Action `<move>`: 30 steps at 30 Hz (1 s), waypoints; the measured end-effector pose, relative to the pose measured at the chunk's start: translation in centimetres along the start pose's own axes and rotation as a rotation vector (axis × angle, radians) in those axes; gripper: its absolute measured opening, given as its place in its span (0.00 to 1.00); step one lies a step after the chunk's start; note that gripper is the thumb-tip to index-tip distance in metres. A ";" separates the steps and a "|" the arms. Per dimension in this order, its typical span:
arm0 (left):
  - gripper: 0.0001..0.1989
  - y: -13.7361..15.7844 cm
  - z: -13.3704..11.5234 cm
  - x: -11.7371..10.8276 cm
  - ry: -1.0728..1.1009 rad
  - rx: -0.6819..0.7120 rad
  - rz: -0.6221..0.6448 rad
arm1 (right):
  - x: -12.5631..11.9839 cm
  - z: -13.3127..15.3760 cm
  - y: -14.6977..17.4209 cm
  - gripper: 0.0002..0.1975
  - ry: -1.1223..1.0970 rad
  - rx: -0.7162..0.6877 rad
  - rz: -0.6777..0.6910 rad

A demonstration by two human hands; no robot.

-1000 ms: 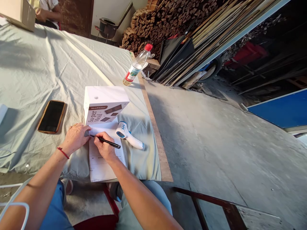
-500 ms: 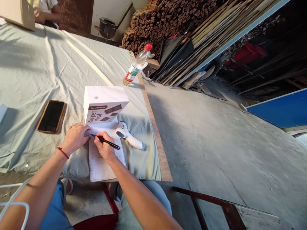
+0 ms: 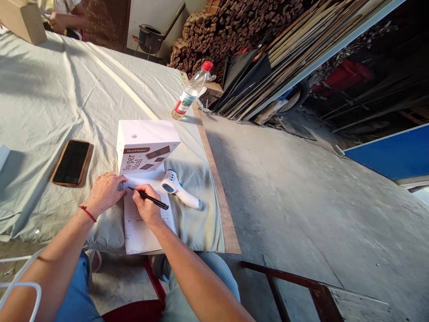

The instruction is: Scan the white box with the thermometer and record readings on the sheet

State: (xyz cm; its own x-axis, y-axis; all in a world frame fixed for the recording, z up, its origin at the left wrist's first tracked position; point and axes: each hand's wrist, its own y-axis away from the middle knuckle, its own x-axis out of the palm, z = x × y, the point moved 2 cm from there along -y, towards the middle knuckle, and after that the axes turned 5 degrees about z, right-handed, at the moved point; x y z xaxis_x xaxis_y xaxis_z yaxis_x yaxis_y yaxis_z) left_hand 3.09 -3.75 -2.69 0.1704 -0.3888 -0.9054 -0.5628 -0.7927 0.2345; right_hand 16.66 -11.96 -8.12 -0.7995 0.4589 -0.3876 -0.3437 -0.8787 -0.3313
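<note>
In the head view my right hand (image 3: 147, 205) is closed round a black pen (image 3: 152, 198), whose tip rests at the upper left part of a printed paper (image 3: 142, 237). Beside that tip, my left hand (image 3: 106, 192) holds the paper's left edge with thumb and forefinger; its other fingers are partly hidden. The paper's top end meets a white box (image 3: 147, 136) marked "Super Meal", standing on the table. Right of the paper lies a white and blue infrared thermometer (image 3: 181, 190).
A phone (image 3: 71, 163) in a brown case lies on the cloth-covered table (image 3: 36, 116). A bottle (image 3: 189, 97) with a red cap stands near the right edge. Across the table, a person's hand (image 3: 57, 22) is beside a cardboard box (image 3: 25, 20). Stacked firewood (image 3: 214, 40) is behind.
The pen tip has moved slightly right over the paper with my right hand. My left hand stays put. Across the table, the cardboard box has shifted and tilted a little.
</note>
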 end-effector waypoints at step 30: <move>0.20 0.0 0.0 -0.1 0.033 0.014 -0.013 | -1.5 1.3 -0.1 0.06 0.087 -0.054 -0.021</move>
State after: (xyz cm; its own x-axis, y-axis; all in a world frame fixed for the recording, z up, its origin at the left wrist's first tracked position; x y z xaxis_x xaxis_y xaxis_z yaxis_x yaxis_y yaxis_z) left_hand 3.07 -3.70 -2.65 0.2043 -0.3939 -0.8962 -0.5718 -0.7910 0.2174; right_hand 17.24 -12.75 -6.36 -0.7456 0.4893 -0.4524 -0.3314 -0.8613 -0.3852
